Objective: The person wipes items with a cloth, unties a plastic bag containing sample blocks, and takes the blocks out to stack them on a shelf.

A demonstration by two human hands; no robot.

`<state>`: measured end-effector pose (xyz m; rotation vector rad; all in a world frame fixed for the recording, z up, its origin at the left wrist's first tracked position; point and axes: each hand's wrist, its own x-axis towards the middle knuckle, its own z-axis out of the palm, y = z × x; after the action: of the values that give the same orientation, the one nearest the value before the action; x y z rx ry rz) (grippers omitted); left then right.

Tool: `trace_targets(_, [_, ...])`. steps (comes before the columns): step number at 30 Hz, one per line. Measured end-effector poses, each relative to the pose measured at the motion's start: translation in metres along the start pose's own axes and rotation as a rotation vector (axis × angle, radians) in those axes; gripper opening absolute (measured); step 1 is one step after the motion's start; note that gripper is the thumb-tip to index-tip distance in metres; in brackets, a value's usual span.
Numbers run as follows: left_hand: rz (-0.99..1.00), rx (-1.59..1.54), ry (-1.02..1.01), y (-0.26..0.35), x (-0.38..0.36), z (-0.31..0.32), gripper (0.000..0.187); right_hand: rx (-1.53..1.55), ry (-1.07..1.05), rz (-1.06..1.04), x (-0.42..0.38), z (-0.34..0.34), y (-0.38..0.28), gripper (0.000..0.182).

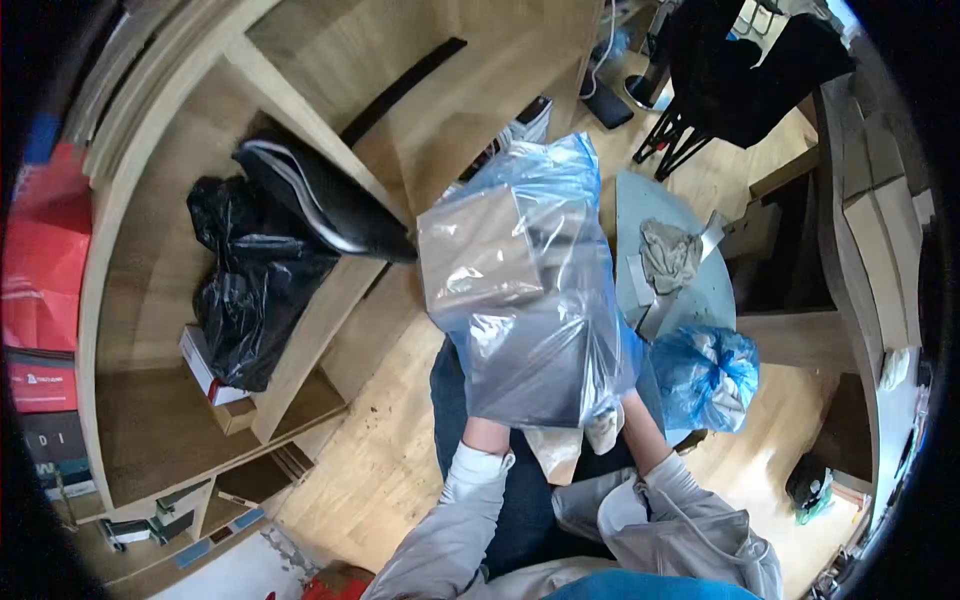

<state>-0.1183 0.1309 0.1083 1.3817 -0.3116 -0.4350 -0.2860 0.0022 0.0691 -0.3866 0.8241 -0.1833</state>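
A translucent blue plastic bag [575,300] with boxes in it is held up over my lap. Inside it, a brown cardboard box [480,250] lies above a dark grey box [530,365]. My left hand [487,433] reaches under the bag's near left corner, its fingers hidden behind the bag. At the near right side, my right hand [632,408] holds the bag's edge; most of its fingers are covered. Between my wrists, a pale piece [556,452], whose kind I cannot make out, shows below the bag.
Left stands an open wooden cabinet [160,420] with a black plastic bag [260,280] and a black folded item [320,195]. Right are a pale round stool-like surface [630,215] bearing a crumpled cloth [670,255], and a tied blue bag [705,378]. A black folding chair [740,80] stands beyond.
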Motion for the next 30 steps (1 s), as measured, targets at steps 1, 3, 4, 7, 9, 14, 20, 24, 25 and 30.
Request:
trace_targets(1, [-0.058, -0.216, 0.003, -0.005, 0.012, 0.014, 0.023, 0.116, -0.061, 0.025, 0.011, 0.004, -0.012, 0.049])
trace_targets(3, [-0.204, -0.633, -0.010, -0.014, 0.034, 0.034, 0.021, 0.351, -0.180, 0.104, 0.034, 0.011, -0.027, 0.050])
trace_targets(4, [-0.295, -0.838, -0.017, -0.016, 0.045, 0.040, 0.020, 0.467, -0.232, 0.156, 0.048, 0.017, -0.039, 0.050])
trace_targets(7, [-0.103, -0.428, 0.249, 0.109, 0.106, 0.077, 0.024, 0.819, -0.366, 0.344, 0.068, 0.003, -0.066, 0.050])
trace_targets(9, [0.170, -0.178, 0.216, 0.137, 0.150, 0.087, 0.025, 1.056, -0.450, 0.483, 0.110, 0.039, -0.092, 0.051])
trace_targets(14, [0.347, -0.031, 0.042, 0.182, 0.263, 0.132, 0.023, 1.647, -0.659, 0.858, 0.213, 0.116, -0.167, 0.052])
trace_targets(20, [0.465, 0.321, 0.120, 0.175, 0.419, 0.167, 0.027, 0.643, -1.001, 1.462, 0.266, 0.203, -0.263, 0.056])
trace_targets(24, [0.541, 0.391, 0.123, 0.164, 0.474, 0.178, 0.030, 2.259, -0.688, 1.738, 0.321, 0.240, -0.312, 0.045])
trace_targets(25, [0.560, 0.491, 0.190, 0.161, 0.481, 0.181, 0.031, 2.680, -0.526, 1.700, 0.336, 0.254, -0.316, 0.045])
trace_targets(30, [0.545, 0.637, 0.276, 0.137, 0.555, 0.173, 0.033, 3.993, -0.419, 1.665, 0.399, 0.237, -0.332, 0.052])
